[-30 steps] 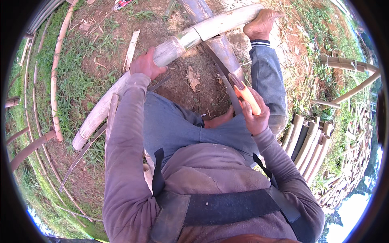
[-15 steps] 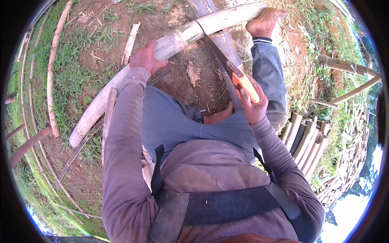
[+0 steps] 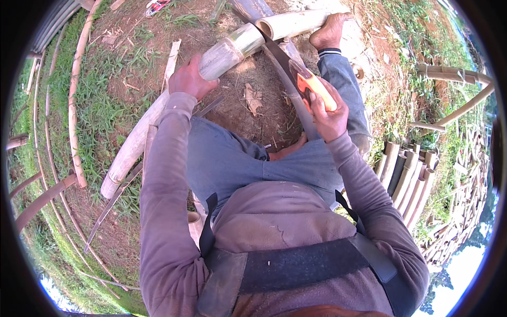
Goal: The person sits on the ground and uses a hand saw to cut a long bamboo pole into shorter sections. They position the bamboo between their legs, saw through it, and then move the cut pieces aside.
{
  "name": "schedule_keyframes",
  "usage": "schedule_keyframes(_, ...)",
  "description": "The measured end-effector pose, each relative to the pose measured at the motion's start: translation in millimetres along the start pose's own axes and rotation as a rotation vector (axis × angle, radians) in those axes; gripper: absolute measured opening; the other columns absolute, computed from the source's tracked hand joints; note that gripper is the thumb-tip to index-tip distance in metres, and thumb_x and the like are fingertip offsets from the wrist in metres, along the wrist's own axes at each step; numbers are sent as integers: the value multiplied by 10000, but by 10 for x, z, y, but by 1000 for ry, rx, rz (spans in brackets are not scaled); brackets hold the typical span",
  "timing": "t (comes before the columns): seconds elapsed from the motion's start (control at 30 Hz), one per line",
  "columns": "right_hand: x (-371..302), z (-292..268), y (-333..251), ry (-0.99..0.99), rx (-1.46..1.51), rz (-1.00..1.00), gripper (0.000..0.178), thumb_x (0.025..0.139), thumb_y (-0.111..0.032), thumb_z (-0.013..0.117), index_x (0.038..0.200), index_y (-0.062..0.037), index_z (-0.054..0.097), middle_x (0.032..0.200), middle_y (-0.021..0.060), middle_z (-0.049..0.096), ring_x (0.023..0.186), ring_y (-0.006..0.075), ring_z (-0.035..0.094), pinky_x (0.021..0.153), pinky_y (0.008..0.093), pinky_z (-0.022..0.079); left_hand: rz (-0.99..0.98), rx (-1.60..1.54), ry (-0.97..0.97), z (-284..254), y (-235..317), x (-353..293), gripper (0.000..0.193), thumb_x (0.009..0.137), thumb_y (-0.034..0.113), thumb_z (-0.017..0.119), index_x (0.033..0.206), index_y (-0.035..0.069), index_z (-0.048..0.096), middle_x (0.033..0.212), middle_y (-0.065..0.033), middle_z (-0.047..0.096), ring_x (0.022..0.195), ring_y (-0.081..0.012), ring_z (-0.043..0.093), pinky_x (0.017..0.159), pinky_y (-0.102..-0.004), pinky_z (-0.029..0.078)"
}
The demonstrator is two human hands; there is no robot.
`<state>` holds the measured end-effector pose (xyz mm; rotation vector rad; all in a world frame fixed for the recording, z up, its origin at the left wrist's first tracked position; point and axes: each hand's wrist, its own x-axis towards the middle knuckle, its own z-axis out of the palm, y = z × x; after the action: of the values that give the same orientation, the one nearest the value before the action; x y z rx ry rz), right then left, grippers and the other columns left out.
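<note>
A thick pale bamboo pole runs slantwise from the lower left up to the top middle. My left hand is wrapped over it. In my right hand is the orange handle of a handsaw, its dark blade pointing up and left, lying at the pole's cut end. Past the blade, a separate bamboo piece shows its open hollow end. My bare foot rests against that piece's far end. Beneath the cut, another bamboo length lies crosswise as a support.
Upright bamboo tubes stand bundled at the right, near a heap of split pieces. A bamboo frame is at the far right. Long poles lie in grass at the left. A dry chip lies between my legs.
The bamboo has parted at the saw cut, and the far piece now shows its hollow end. My foot has shifted slightly left; the saw has moved up and left.
</note>
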<state>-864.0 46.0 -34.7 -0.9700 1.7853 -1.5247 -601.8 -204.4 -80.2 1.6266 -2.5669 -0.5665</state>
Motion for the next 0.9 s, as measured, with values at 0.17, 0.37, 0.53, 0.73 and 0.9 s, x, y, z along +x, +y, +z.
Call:
schedule_keyframes(0.17,636,308,73,13,-162,63,389,980,-103,745,1312,85,669,1165,135,778,1022,111,685,913,266,546,6,10,8,50,1,28,1014,683,523,896,1532,117,518,1325,-203,711,1192,-397,701,1023,-477,559)
schedule_keyframes(0.37,-264,-351,-194,2,12,41,419,1005,-103,715,1376,73,634,1292,123,736,1155,134,672,1000,284,534,9,-41,36,96,-133,67,960,669,464,920,1482,95,566,1259,-216,736,1138,-411,722,991,-468,575)
schedule_keyframes(0.53,809,350,221,95,-62,9,497,952,-305,798,1322,9,688,1085,177,801,938,175,751,863,320,579,94,-84,44,163,-36,206,884,656,439,935,1410,109,613,1211,-225,750,1108,-405,735,966,-462,584)
schedule_keyframes(0.73,95,-51,189,52,5,-80,473,976,-226,769,1372,10,661,1118,150,798,1002,147,745,897,293,586,10,-55,17,187,-120,110,858,655,433,933,1390,114,626,1194,-222,757,1105,-390,741,960,-467,584)
schedule_keyframes(0.9,563,160,188,28,-188,5,467,960,-327,755,1315,-27,706,1062,188,793,932,231,773,855,339,597,12,-25,-43,242,-101,219,926,648,484,924,1447,167,579,1221,-209,753,1121,-418,730,995,-492,578)
